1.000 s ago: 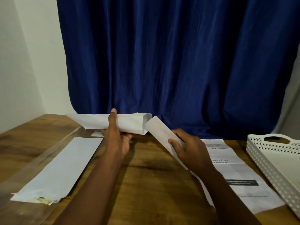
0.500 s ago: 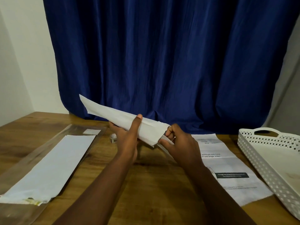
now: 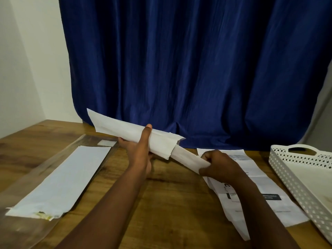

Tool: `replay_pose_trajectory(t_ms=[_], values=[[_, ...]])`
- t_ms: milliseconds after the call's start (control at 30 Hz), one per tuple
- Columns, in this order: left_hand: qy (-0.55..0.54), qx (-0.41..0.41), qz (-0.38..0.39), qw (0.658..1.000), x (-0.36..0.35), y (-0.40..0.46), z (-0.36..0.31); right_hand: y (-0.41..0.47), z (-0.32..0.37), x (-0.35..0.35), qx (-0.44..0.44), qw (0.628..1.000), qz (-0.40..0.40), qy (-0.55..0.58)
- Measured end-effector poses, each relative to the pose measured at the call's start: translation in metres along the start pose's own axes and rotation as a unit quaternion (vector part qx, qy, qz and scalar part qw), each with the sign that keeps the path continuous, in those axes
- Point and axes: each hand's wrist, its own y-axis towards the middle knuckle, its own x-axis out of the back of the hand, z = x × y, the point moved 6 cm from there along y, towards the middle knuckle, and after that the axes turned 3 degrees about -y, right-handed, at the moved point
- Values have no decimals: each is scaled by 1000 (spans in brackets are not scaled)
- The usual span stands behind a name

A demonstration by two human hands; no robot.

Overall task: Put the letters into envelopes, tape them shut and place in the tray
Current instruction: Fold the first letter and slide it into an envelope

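You have one view only, from the head camera, looking forward and slightly down across the wooden table [image 3: 170, 194] toward the blue curtain [image 3: 197, 69] filling the upper frame. It sits close; both forearms enter from the bottom edge.

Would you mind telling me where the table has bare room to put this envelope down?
Bare wood lies between the plastic sleeve and the printed letter, under the forearms, and at the far left corner. The right side is crowded by the letter and the white tray.
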Motion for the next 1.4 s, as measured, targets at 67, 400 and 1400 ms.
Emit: replay_pose_trajectory(t_ms=[67, 400, 1400], values=[[-6, 13, 1, 1000, 1, 2, 2, 0, 4, 10, 10, 994, -63, 85], [-111, 140, 64, 982, -12, -9, 7, -25, 57, 9, 118, 921, -247, 278], [-168, 206, 268, 926, -40, -41, -3, -42, 69, 11, 211, 900, -218, 312]])
